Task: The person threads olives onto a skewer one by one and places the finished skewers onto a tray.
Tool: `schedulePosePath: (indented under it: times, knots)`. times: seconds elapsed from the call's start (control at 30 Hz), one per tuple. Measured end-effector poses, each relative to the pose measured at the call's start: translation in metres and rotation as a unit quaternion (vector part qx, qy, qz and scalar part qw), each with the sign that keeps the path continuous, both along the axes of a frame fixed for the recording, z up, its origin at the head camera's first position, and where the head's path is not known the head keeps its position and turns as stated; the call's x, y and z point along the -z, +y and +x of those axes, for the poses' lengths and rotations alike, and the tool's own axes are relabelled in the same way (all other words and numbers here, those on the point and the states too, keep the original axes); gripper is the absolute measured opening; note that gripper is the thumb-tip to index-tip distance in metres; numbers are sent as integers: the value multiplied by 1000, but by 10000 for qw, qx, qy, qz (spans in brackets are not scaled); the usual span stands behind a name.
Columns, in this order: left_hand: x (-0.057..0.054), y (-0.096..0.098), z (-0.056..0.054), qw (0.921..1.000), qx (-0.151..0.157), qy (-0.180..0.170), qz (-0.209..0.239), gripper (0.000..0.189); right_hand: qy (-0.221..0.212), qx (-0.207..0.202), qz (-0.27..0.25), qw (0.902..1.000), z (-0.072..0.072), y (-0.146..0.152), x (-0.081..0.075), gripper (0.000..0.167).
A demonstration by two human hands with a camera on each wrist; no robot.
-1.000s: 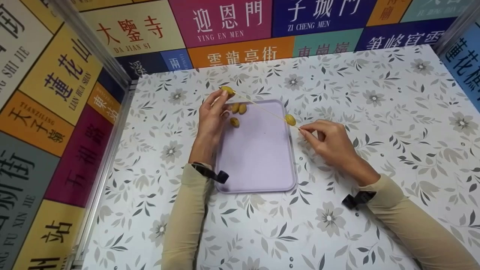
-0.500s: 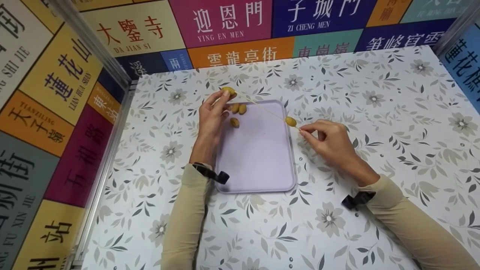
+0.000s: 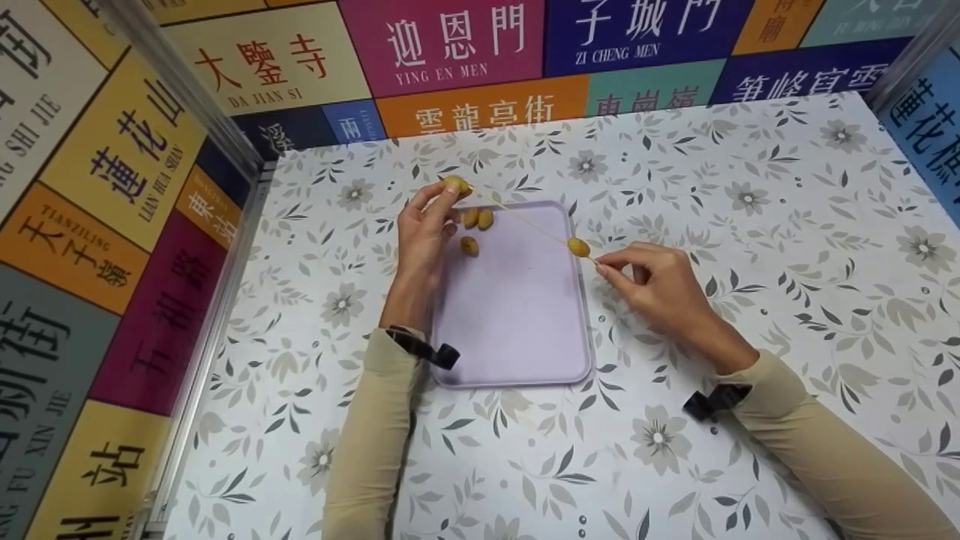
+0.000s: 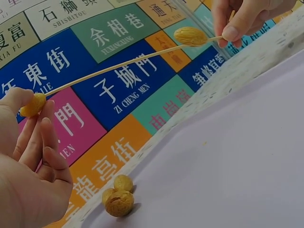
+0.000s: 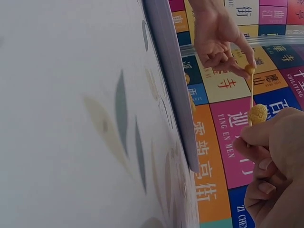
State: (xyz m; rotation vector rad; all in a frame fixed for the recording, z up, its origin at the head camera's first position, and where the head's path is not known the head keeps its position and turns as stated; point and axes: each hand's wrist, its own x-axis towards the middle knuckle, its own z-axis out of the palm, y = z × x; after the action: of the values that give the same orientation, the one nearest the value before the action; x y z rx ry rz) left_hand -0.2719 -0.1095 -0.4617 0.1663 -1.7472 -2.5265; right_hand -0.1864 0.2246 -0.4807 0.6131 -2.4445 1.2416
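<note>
A thin wooden skewer (image 4: 118,66) slants through the air between the two hands. My left hand (image 3: 424,232) pinches a yellow wrinkled fruit (image 4: 33,105) at the skewer's far end; whether the tip is inside that fruit is hidden. With thumb and finger, my right hand (image 3: 656,281) grips the skewer's other end. Just ahead of those fingertips, a second yellow wrinkled fruit (image 5: 258,114) sits threaded on the stick. Below the left hand, three more brownish-yellow fruits (image 3: 469,245) lie in the top left corner of a lilac tray (image 3: 514,315).
The tray lies on a table covered with a white floral cloth (image 3: 750,262). Walls printed with coloured Chinese sign panels (image 3: 457,37) stand behind and to the left. Each sleeve cuff carries a black wrist camera (image 3: 709,403).
My right hand and the fruit near it have shifted slightly left and down. The left hand stays almost where it was, and the tray fruits have not moved.
</note>
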Motion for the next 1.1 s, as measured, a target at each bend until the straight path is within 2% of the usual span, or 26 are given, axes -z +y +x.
schedulePosePath:
  times: [0.33, 0.57, 0.87, 1.1]
  knots:
    - [1, 2, 2, 9996, 13, 248, -107, 28, -260, -36, 17, 9997, 1, 1, -1, 10]
    - [-1, 5, 3, 9991, 31, 312, -270, 28, -195, -72, 23, 9998, 1, 2, -1, 11]
    - [-2, 9, 4, 9986, 32, 475, -229, 26, -104, 52, -94, 9999, -1, 3, 0, 14]
    - [-2, 13, 8, 9967, 13, 613, -532, 29, 42, 234, -146, 9996, -1, 3, -1, 15]
